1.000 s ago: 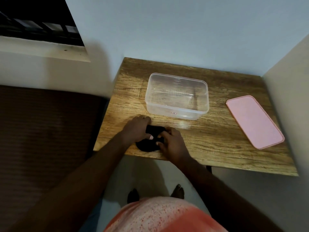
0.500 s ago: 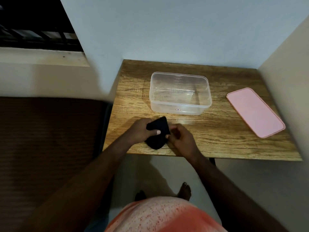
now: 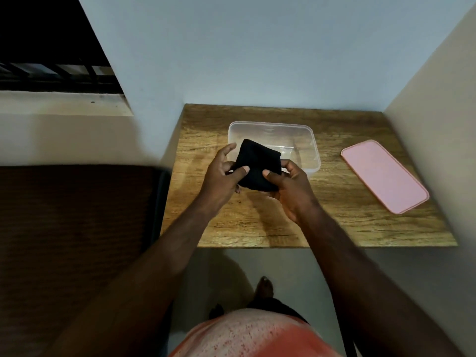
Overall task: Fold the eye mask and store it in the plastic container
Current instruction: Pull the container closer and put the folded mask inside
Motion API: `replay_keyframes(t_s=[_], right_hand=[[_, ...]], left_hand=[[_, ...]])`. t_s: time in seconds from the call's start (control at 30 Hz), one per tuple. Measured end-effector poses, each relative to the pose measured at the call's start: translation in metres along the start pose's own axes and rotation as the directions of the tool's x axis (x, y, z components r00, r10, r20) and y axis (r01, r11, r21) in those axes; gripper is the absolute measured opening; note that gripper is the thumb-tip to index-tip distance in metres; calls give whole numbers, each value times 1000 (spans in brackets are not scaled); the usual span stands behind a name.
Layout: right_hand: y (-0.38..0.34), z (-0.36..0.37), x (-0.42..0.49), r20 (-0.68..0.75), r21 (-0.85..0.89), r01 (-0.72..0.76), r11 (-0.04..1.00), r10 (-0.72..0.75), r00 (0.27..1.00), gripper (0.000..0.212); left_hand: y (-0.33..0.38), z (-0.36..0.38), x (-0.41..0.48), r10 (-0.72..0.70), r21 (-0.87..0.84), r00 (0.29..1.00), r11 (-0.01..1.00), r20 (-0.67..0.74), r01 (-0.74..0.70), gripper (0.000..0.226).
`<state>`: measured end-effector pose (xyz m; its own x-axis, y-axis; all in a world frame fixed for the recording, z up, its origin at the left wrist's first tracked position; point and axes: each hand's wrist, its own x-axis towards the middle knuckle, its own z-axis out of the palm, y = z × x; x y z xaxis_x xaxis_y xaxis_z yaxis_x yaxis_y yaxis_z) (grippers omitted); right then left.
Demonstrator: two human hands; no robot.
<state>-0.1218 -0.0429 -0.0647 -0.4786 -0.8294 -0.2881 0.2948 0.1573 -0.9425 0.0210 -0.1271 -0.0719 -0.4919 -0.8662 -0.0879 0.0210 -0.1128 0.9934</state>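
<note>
The black eye mask (image 3: 257, 161) is folded into a small pad and held up off the table, its upper edge overlapping the near left part of the clear plastic container (image 3: 298, 140). My left hand (image 3: 221, 173) pinches its left side with the thumb on top. My right hand (image 3: 291, 186) pinches its right lower corner. The container stands open and looks empty on the wooden table (image 3: 334, 217), just behind my hands.
A pink lid (image 3: 383, 176) lies flat on the table to the right of the container. Walls close in behind and to the right of the table. A dark brown surface (image 3: 72, 228) lies left of the table. My feet show below the table's front edge.
Both hands have lifted the mask from the table's front edge and carried it up and away from me toward the container. It now looks more squarely folded.
</note>
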Motion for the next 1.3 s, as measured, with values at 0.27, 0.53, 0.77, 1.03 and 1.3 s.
replay_keyframes(t_s=[0.27, 0.53, 0.77, 1.03, 1.3], right_hand=[[-43, 3, 53, 170, -69, 105, 992, -92, 981, 68], [-34, 6, 106, 82, -219, -65, 974, 84, 993, 49], [-20, 13, 138, 107, -439, -124, 890, 189, 976, 52], [0, 5, 161, 323, -867, 152, 475, 302, 897, 82], [-5, -11, 168, 319, -929, 273, 250, 168, 933, 74]], left_hand=[[18, 4, 49, 97, 134, 995, 987, -19, -93, 46], [0, 0, 81, 216, 611, 956, 790, -199, -51, 37], [-10, -12, 94, 49, 588, 945, 793, -324, 160, 39], [-6, -8, 95, 11, 559, 958, 814, -288, 159, 36], [-2, -5, 93, -5, 575, 963, 801, -271, 165, 38]])
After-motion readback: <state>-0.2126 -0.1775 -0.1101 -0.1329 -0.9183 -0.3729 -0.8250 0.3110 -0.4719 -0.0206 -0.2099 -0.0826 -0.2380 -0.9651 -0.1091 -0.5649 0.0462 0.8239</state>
